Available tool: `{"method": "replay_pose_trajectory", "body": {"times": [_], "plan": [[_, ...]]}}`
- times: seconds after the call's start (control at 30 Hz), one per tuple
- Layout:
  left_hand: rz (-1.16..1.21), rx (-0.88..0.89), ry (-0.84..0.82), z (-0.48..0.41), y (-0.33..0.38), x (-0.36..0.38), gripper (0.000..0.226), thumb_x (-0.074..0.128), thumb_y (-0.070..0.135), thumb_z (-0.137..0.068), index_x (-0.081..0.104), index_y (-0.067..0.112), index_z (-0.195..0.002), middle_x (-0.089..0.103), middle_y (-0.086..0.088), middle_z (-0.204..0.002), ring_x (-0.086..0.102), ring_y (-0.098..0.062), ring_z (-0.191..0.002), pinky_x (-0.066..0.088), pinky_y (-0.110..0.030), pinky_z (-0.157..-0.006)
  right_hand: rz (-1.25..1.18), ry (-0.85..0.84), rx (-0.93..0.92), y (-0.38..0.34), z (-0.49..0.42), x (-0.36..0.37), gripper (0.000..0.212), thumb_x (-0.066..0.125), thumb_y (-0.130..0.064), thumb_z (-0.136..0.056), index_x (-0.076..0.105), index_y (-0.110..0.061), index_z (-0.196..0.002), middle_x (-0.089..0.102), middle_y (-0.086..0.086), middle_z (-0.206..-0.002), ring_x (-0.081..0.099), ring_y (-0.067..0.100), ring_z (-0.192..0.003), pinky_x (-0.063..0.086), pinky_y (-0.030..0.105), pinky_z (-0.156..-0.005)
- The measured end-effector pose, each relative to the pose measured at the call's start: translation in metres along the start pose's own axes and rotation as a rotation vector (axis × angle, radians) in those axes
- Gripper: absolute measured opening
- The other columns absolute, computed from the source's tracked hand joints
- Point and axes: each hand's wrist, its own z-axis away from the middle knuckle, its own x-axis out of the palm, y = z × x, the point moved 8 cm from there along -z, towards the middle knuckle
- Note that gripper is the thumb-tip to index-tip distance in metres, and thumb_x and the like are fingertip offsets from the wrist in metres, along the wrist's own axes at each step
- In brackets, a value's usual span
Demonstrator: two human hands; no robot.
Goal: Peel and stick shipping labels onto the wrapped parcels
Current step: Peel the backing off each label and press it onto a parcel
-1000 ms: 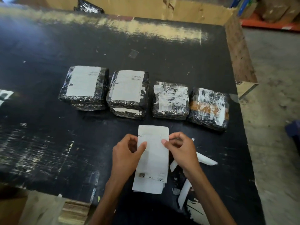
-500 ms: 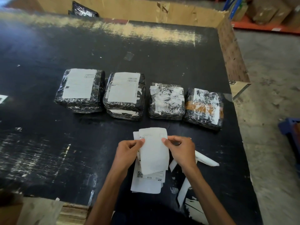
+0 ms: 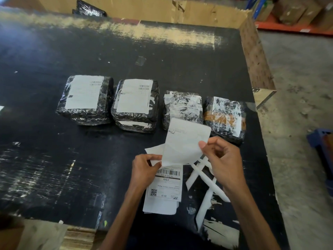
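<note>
My right hand (image 3: 222,159) pinches a white shipping label (image 3: 185,141), lifted and curling, blank side up. My left hand (image 3: 146,170) pinches the backing sheet (image 3: 155,150) at the label's lower left corner. Under both hands lies a stack of printed labels (image 3: 165,188) with barcode and QR code. Across the black table stand four black wrapped parcels in a row: the left stack (image 3: 85,100) and the second stack (image 3: 136,103) carry clean white labels; the third parcel (image 3: 182,107) and the fourth parcel (image 3: 225,118) show torn white patches.
White backing strips (image 3: 207,184) lie scattered right of the label stack. A wooden wall (image 3: 254,56) borders the black table (image 3: 54,159) at the right and back. Another black parcel (image 3: 88,9) sits beyond the back wall. Concrete floor lies to the right.
The label has come off its backing: my right hand lifted it up and to the right, while my left hand stayed low with the backing. The printed stack beneath is now uncovered.
</note>
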Motion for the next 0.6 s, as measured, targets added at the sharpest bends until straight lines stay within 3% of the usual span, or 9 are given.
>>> {"method": "replay_pose_trajectory", "body": {"times": [0.17,0.27,0.4,0.47,0.53,0.6], "plan": [[0.036,0.02,-0.027,-0.004,0.011,0.015,0.025,0.074,0.004,-0.091,0.079,0.014,-0.113,0.08,0.003,-0.101,0.069,0.003,-0.066,0.052,-0.008,-0.055,0.058,0.048,-0.172,-0.029,0.015,-0.009,0.012,0.074,-0.025,-0.092,0.072,-0.023,-0.08,0.068,-0.001,-0.068,0.054,0.03,-0.066,0.046,0.027,-0.06],[0.004,0.028,0.007,-0.005,0.011,0.011,0.024,0.074,0.001,-0.091,0.078,0.01,-0.113,0.074,0.003,-0.093,0.063,0.005,-0.059,0.048,-0.004,-0.05,0.023,0.053,-0.187,-0.036,0.023,-0.01,0.015,0.072,-0.023,-0.093,0.07,-0.02,-0.079,0.066,0.0,-0.068,0.052,0.03,-0.063,0.046,0.029,-0.058],[-0.082,0.068,0.081,-0.005,-0.002,-0.007,0.025,0.077,-0.001,-0.088,0.08,0.014,-0.108,0.077,-0.006,-0.114,0.067,-0.004,-0.076,0.054,-0.005,-0.063,-0.074,0.118,-0.186,-0.052,0.015,-0.04,0.022,0.069,-0.023,-0.094,0.062,-0.017,-0.074,0.052,0.006,-0.065,0.045,0.013,-0.063,0.043,0.031,-0.063],[-0.117,0.1,0.08,-0.007,-0.004,-0.011,0.027,0.083,0.008,-0.084,0.077,0.025,-0.104,0.075,-0.002,-0.113,0.071,-0.009,-0.082,0.061,-0.019,-0.072,-0.055,0.072,-0.151,-0.054,0.003,-0.043,0.019,0.071,-0.026,-0.093,0.066,-0.018,-0.076,0.06,0.019,-0.075,0.051,0.018,-0.07,0.049,0.036,-0.07],[-0.297,0.144,0.097,-0.006,0.002,-0.008,0.029,0.085,0.023,-0.082,0.074,0.033,-0.107,0.069,0.002,-0.114,0.068,-0.015,-0.097,0.061,-0.032,-0.08,-0.093,0.016,-0.089,-0.046,-0.006,-0.035,0.015,0.071,-0.025,-0.093,0.071,-0.02,-0.079,0.065,0.026,-0.083,0.057,0.022,-0.074,0.052,0.037,-0.077],[-0.552,0.194,0.148,0.002,0.013,-0.001,0.034,0.084,0.036,-0.082,0.073,0.034,-0.114,0.057,0.001,-0.12,0.054,-0.02,-0.116,0.051,-0.034,-0.092,-0.153,-0.016,-0.009,-0.035,-0.01,-0.024,0.013,0.069,-0.019,-0.096,0.074,-0.019,-0.084,0.076,0.012,-0.082,0.068,0.013,-0.074,0.055,0.024,-0.075]]}}
